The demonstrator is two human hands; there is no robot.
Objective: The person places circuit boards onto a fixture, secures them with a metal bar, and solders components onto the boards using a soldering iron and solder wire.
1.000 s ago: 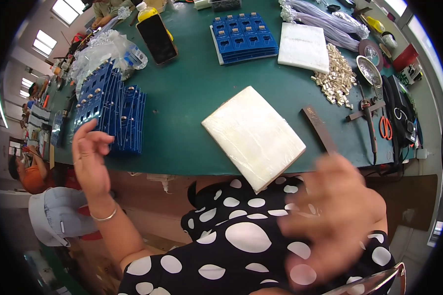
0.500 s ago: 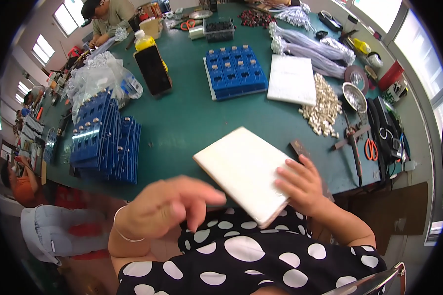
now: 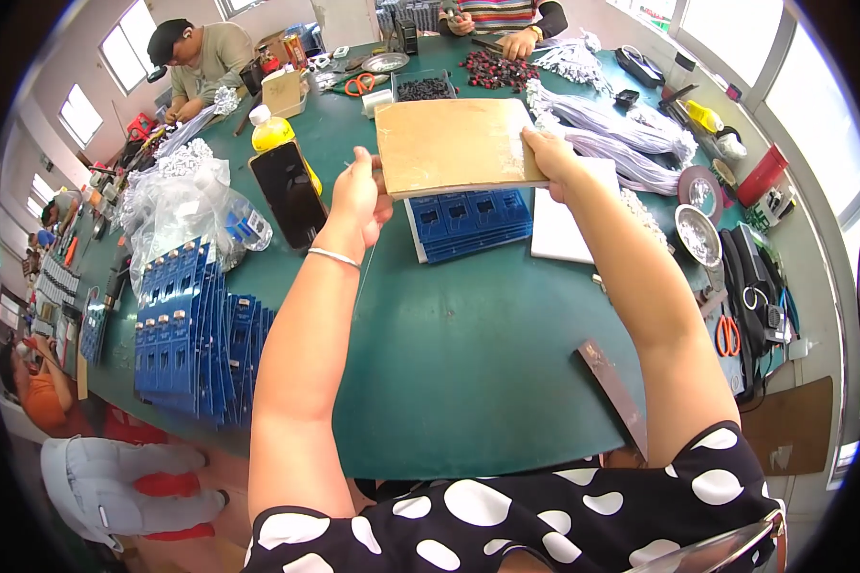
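A flat rectangular board (image 3: 457, 143) is raised over the far middle of the table, its tan face toward me and a white edge showing below. My right hand (image 3: 552, 160) grips its right edge, thumb on the tan face. My left hand (image 3: 358, 196) is at the left edge with its fingers curled against it; part of those fingers is hidden. A thin pale strand hangs below my left hand. Directly beneath the board lies a stack of blue circuit panels (image 3: 476, 229), its far part covered. A white slab (image 3: 559, 229) lies right of the stack, partly behind my right forearm.
Leaning blue panels (image 3: 177, 349) crowd the left, near a plastic bag (image 3: 186, 196). A phone (image 3: 289, 196) leans on a yellow bottle (image 3: 269, 129). A brown metal bar (image 3: 610, 396) lies near the front edge. White cable bundles (image 3: 621, 134) lie far right. Two people work across the table.
The board has gone from near my body to above the blue stack, and its tan face now shows instead of the white one. Both arms have stretched forward; my left hand has come to the board's edge.
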